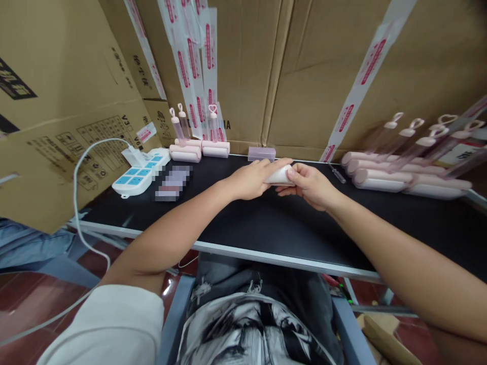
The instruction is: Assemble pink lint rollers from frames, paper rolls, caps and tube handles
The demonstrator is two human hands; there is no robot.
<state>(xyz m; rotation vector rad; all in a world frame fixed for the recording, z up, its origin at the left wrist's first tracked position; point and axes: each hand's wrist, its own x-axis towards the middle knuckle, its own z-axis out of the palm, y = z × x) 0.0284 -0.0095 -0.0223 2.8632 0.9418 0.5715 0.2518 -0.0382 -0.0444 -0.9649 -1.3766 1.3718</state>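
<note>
Both hands meet above the middle of the black table, around a small white rounded piece (pixel 279 175). My left hand (pixel 253 179) wraps it from the left, its fingers lying over the top. My right hand (pixel 309 185) grips the right end, thumb on top and fingers curled below. Much of the piece is hidden by the fingers, though it resembles the pink-and-white cylinders nearby. Just behind the hands lies a small lilac box (pixel 262 153). A small clear-and-metal item (pixel 337 174) rests right of my right hand.
Pink-and-white cylinders (pixel 382 180) with clear, loop-topped tubes stand at the right; similar cylinders (pixel 215 148) stand back left. A white power strip (pixel 141 172) with a cord and a blurred flat object (pixel 173 183) lie left. Cardboard walls (pixel 243 66) enclose the table's back and left.
</note>
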